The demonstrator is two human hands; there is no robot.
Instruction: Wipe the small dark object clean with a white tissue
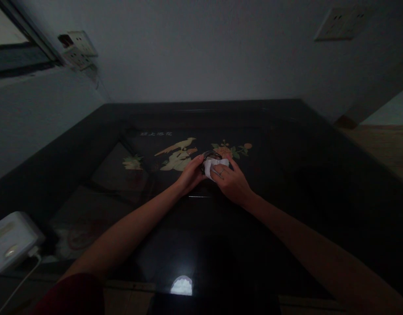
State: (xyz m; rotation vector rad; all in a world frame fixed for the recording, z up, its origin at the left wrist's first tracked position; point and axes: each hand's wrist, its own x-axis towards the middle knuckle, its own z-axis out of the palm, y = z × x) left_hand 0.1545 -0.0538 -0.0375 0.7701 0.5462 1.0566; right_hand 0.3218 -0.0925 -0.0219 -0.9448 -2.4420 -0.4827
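Note:
My left hand [191, 175] is closed on the left side of a small dark, shiny thing with a curved rim [211, 153]. It may be a cup or a ring, but the dim light leaves its kind unclear. My right hand [232, 181], with a ring on one finger, presses a crumpled white tissue [217, 163] against the near side of that thing. The tissue covers much of it. Both hands meet just above a glossy black table [201, 245] with a bird and flower picture.
A white box-shaped device [15, 240] with a white cable lies at the table's left edge. Wall sockets [78, 50] are at the upper left, and another socket plate [339, 24] is at the upper right. The pale wall [201, 57] stands behind the table.

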